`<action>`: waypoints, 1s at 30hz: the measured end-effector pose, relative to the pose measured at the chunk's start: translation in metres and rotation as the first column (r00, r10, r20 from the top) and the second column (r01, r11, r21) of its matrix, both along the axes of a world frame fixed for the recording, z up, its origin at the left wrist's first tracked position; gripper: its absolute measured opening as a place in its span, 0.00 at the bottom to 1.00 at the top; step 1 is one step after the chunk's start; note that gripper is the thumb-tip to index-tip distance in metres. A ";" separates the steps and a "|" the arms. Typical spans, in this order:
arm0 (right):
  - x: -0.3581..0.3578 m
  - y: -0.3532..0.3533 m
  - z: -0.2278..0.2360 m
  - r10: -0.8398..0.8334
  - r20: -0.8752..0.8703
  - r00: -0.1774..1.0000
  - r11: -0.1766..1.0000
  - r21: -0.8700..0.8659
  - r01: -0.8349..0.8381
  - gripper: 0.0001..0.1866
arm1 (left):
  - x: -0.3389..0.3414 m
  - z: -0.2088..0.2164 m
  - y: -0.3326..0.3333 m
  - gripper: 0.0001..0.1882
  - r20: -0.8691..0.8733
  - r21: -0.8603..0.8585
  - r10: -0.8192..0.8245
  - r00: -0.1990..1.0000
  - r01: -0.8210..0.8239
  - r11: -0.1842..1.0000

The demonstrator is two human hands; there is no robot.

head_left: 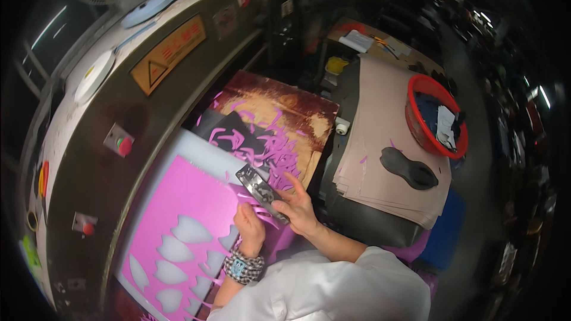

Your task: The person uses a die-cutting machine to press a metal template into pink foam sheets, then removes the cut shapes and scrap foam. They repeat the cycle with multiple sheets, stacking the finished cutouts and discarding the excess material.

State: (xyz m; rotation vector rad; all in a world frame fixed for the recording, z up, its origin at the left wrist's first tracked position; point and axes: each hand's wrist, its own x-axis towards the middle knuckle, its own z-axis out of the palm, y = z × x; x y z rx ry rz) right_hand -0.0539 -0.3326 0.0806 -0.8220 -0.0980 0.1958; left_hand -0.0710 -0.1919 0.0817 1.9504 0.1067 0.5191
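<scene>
My right hand (299, 211) grips the lower end of a dark metal cutting die (256, 185), its thumb on the die and a finger stretched out past it. The die is tilted over the edge of the white cutting board (209, 153). Just left of it, my left hand (250, 229) is closed with curled fingers beside some pink strips (263, 209); what it pinches is hidden. A checked band circles the left wrist. Under and left of this hand lies a pink sheet (196, 189) with several leaf-shaped holes cut through it.
A green press beam (143, 120) with red buttons runs along the left. Pink scraps (282, 157) heap on a worn board (279, 98) beyond the die. At right, stacked beige sheets (380, 107) carry a dark sole-shaped piece (408, 168) and a red basin (419, 128).
</scene>
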 end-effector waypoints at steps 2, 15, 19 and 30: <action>0.018 -0.012 -0.005 0.114 -0.352 0.929 0.949 0.314 0.002 0.37 | -0.001 -0.026 0.018 0.17 -0.155 0.212 0.156 0.975 -0.121 0.970; 0.053 -0.063 -0.037 0.013 -0.553 0.833 0.826 0.475 0.303 0.29 | -0.070 0.043 0.132 0.09 -0.146 0.847 -0.216 0.965 0.235 0.477; 0.056 -0.044 -0.028 -0.027 -0.449 0.893 0.950 0.266 0.162 0.28 | -0.099 0.049 0.143 0.03 0.112 0.676 0.059 0.992 -0.119 0.728; 0.052 0.126 -0.023 0.339 0.477 0.811 0.676 -0.723 0.142 0.50 | -0.145 0.023 0.193 0.11 -0.226 -0.318 0.299 0.927 -0.360 0.877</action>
